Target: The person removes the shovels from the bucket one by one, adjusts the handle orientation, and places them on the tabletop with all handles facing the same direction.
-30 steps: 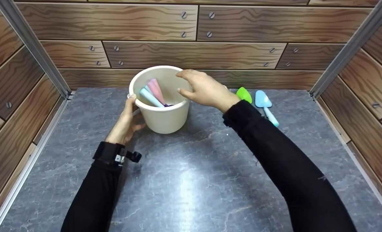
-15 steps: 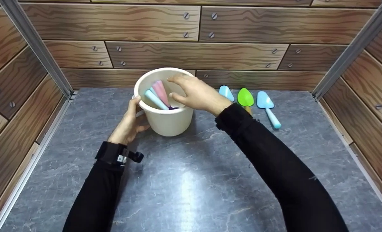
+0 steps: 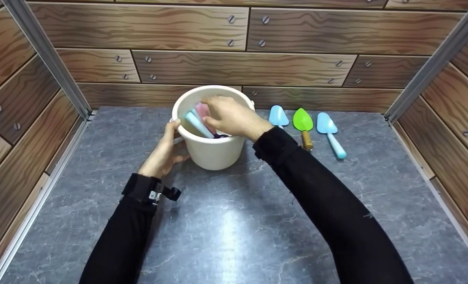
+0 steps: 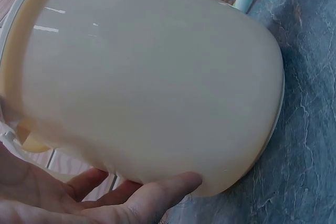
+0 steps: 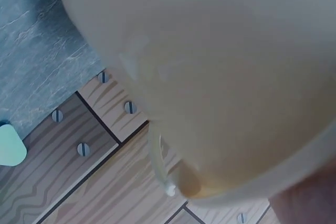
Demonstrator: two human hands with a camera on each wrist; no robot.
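Observation:
A cream bucket [image 3: 214, 154] stands at the back of the table, left of centre. My left hand [image 3: 163, 152] holds its left side, thumb on the rim and fingers lower against the wall. In the left wrist view the fingers [image 4: 163, 192] lie along the bucket wall. Inside lean a light-blue handle [image 3: 199, 124] and a pink handle [image 3: 203, 112]; a dark purple part shows below them. My right hand [image 3: 234, 116] reaches over the rim into the bucket, thumb and fingers spread about the pink handle. Whether they touch it is hard to tell.
To the right of the bucket lie a light-blue scoop [image 3: 278, 115], a green trowel [image 3: 303, 120] with a brown handle and a blue trowel [image 3: 327, 123]. Wood-patterned walls [image 3: 202, 67] with metal corner posts surround the grey marbled table [image 3: 226, 221].
My right hand has moved left and down into the bucket, toward the pink handle. The left hand has kept its hold. More of the trowels behind the right arm shows.

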